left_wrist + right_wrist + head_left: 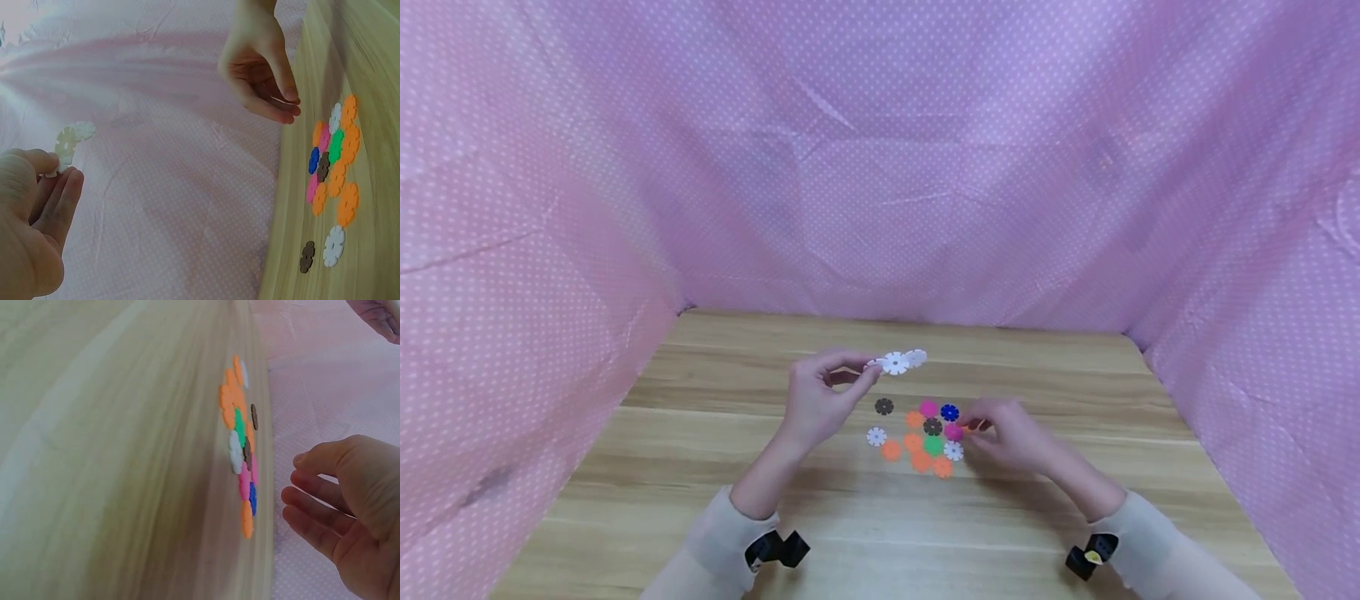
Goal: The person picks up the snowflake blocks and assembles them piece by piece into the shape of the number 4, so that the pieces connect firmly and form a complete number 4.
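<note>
My left hand (823, 396) is raised over the table and pinches a short chain of white notched discs (895, 362) between thumb and fingers. The discs overlap edge to edge and stick out to the right; in the left wrist view the chain (65, 140) looks pale and translucent. My right hand (1015, 437) hovers at the right end of a cluster of flat notched discs. Its fingers (319, 500) are loosely bent, with a gap to the thumb and nothing held. Close below lie an orange disc (247, 520), a pink disc (953, 432) and a blue disc (950, 412).
Several orange discs (921, 461), a green disc (933, 446) and a brown disc (932, 427) lie bunched on the wooden table (880, 533). Slightly apart on the left are another brown disc (884, 407) and a white disc (876, 436). Pink dotted cloth (895, 208) hangs around three sides.
</note>
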`<state>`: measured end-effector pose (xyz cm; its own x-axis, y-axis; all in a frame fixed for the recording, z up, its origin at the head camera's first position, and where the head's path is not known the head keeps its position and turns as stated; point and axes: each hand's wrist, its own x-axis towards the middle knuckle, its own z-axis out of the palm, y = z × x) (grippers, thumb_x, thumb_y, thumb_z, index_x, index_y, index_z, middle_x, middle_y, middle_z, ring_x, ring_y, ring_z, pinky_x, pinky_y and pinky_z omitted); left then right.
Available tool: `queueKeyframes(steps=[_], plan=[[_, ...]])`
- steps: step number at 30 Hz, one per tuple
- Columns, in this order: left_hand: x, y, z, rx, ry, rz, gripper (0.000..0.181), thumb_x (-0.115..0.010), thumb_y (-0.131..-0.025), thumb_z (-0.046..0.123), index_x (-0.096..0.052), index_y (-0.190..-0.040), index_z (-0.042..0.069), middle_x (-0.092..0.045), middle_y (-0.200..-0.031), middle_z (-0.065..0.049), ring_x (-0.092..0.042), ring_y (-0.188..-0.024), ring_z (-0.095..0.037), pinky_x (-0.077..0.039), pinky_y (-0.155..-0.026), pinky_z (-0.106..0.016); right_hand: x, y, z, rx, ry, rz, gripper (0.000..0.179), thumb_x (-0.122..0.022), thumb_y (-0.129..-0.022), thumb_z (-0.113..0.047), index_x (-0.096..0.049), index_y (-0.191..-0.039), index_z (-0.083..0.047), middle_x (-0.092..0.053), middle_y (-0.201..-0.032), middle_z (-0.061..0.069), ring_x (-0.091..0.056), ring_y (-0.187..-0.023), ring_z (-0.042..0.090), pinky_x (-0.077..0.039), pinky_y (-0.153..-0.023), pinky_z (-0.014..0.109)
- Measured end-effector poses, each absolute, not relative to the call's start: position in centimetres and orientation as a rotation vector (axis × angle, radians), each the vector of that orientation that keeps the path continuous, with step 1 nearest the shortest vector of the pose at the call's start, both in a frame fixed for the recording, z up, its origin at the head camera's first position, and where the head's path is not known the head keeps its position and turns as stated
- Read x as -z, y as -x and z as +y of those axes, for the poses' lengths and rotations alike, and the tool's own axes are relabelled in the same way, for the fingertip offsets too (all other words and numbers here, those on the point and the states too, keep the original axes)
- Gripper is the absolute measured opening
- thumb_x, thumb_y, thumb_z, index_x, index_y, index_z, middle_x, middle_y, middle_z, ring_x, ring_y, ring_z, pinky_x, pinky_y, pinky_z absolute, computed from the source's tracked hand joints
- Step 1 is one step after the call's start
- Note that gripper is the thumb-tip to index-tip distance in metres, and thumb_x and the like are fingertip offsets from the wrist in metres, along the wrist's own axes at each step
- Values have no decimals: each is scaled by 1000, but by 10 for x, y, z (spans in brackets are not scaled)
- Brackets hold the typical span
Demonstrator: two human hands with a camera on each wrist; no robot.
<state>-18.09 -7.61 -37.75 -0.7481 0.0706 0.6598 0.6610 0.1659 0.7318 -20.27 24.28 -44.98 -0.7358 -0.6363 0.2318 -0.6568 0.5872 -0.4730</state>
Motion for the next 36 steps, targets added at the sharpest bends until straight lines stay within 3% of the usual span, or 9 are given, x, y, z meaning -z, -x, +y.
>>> queueKeyframes(steps=[8, 18, 28, 36], plan=[[378, 179, -74, 1633, 690, -1979, 9, -83, -88, -2, -81, -97, 0, -82, -95, -15, -77, -85, -8, -71, -76, -29, 461, 198, 241, -744, -1164, -2829, 18, -77, -92, -3, -79, -109, -8, -79, -102, 3, -74, -93, 16, -69, -82, 29], [380, 178, -74, 1681, 706, -1999, 10, -83, -88, -2, -80, -98, -1, -81, -93, -16, -76, -82, -6, -72, -76, -39, 470, 199, 239, -668, -1227, -2839, 23, -80, -89, -2, -78, -111, -7, -79, -102, 2, -72, -91, 12, -67, -80, 22], [379, 176, -72, 1678, 730, -2019, 10, -83, -91, 2, -81, -100, 3, -82, -94, -13, -76, -80, -8, -72, -75, -35, 472, 198, 234, -596, -1233, -2856, 27, -81, -89, -5, -78, -116, -9, -76, -104, 2, -63, -83, 6, -60, -72, 17], [377, 175, -72, 1672, 743, -2021, 10, -82, -91, 1, -81, -100, 3, -82, -93, -12, -76, -79, -9, -72, -76, -34, 470, 199, 230, -636, -1241, -2877, 21, -80, -91, -6, -80, -112, -10, -71, -104, 1, -57, -81, 7, -55, -68, 14]])
